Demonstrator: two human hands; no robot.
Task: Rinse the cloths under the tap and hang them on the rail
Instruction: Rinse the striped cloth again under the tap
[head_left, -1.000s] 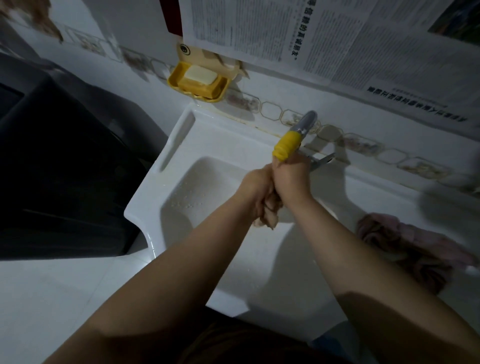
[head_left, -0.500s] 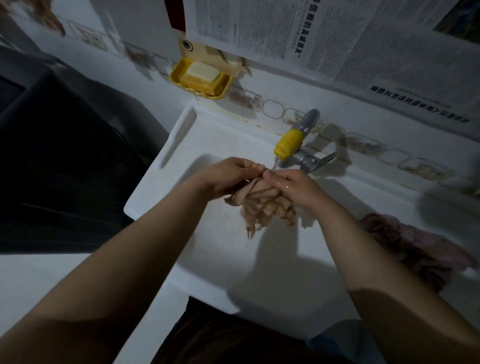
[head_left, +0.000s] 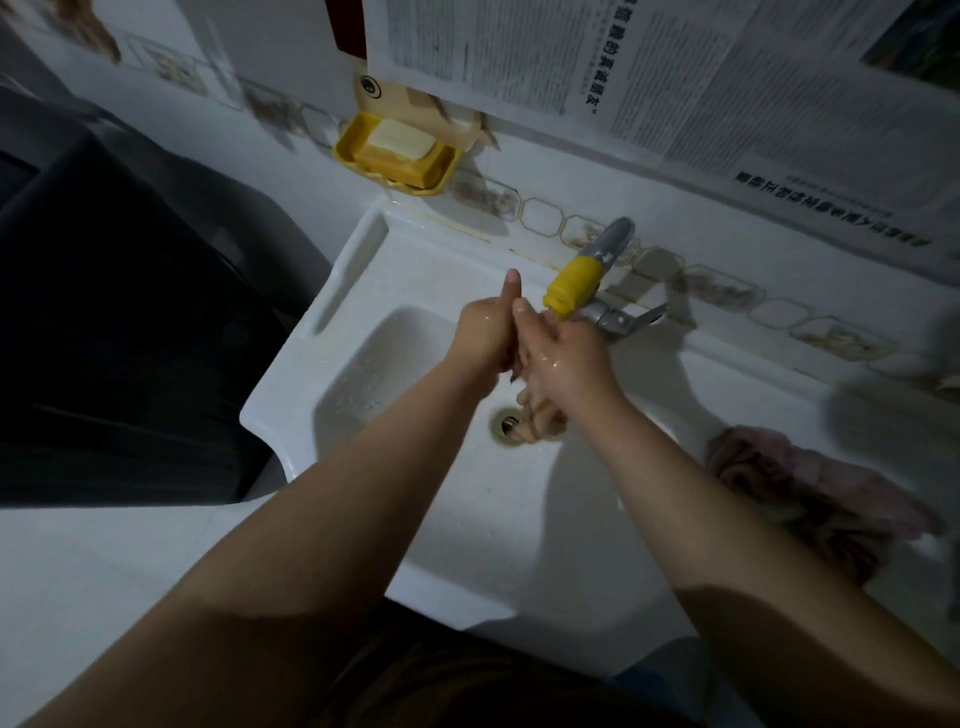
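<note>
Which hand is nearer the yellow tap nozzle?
Right. The right hand sits just below the nozzle, almost touching; the left hand is farther to its left.

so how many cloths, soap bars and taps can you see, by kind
cloths: 2, a beige cloth squeezed between the left hand and right hand, and a pink cloth on the sink ledge
soap bars: 1
taps: 1
total: 4
</note>
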